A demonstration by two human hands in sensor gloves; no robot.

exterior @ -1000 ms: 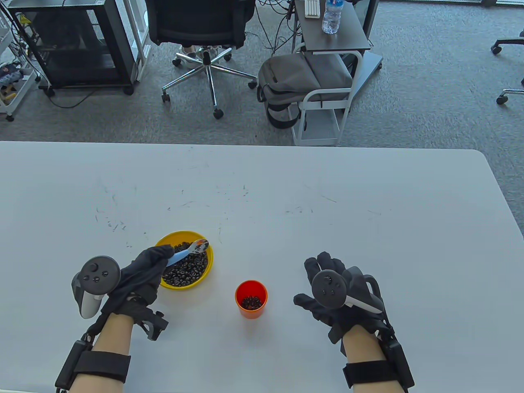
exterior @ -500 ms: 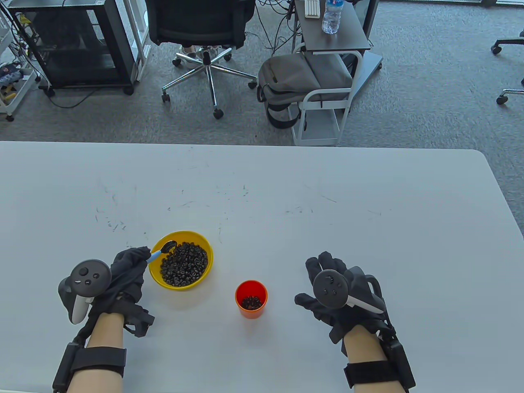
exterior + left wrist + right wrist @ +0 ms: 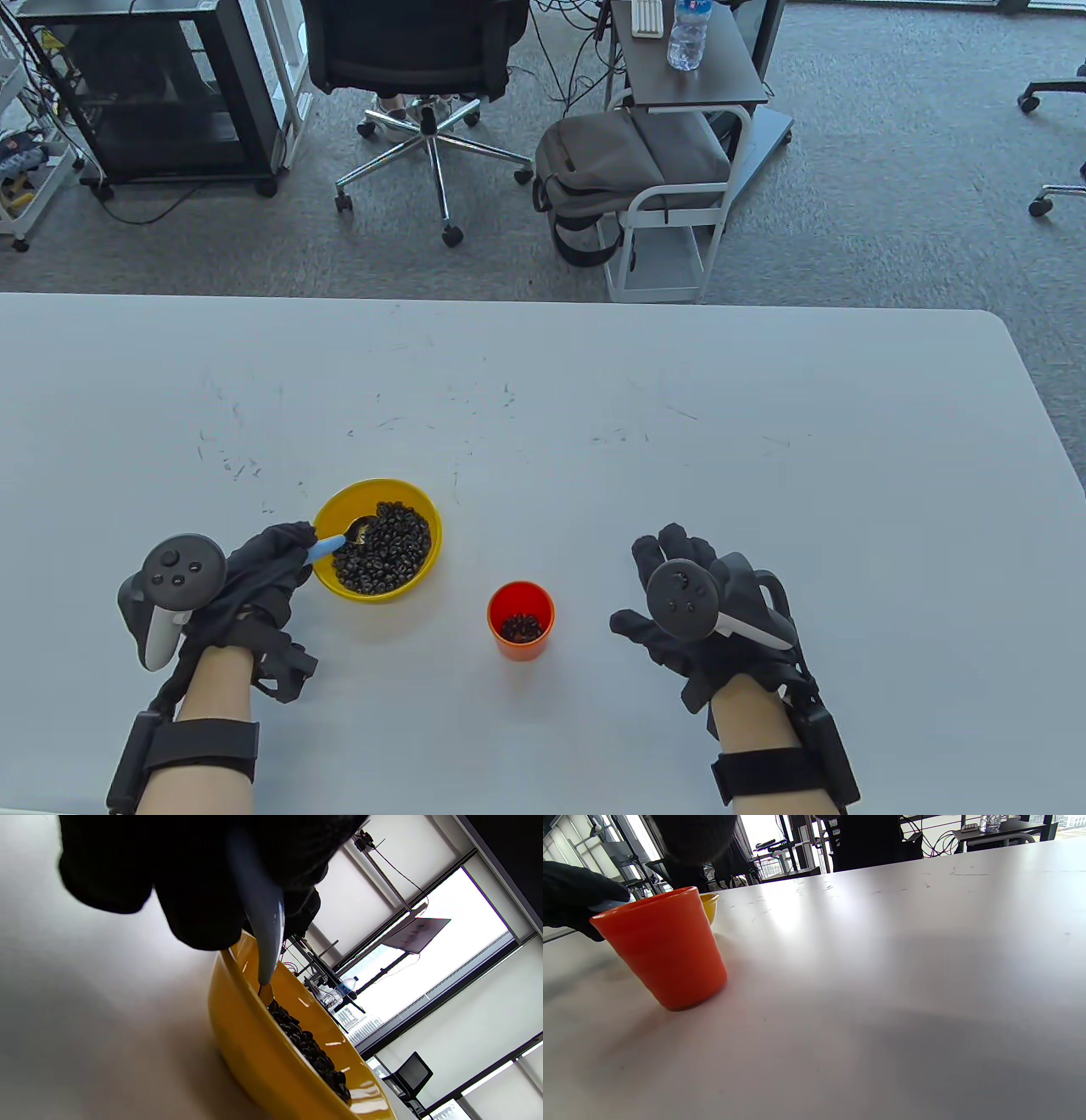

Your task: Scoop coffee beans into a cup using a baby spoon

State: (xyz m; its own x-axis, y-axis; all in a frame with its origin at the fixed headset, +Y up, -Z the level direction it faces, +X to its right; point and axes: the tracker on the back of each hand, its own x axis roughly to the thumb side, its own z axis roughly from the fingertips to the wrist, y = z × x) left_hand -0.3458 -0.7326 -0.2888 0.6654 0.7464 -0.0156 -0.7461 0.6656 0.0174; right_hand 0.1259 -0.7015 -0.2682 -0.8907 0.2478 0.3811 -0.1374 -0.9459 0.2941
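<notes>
The left hand is holding the small baby spoon with a light blue plastic handle and a metal bowl; its grip is pinching the handle. The tip of the spoon is lying among the dark roasted coffee beans at the left side of the round yellow plastic bowl. The small orange plastic cup is standing upright on the white tabletop, right of the bowl and nearer, with some beans inside. The right hand is resting flat on the tabletop, right of the cup, its grip spread and touching nothing else.
</notes>
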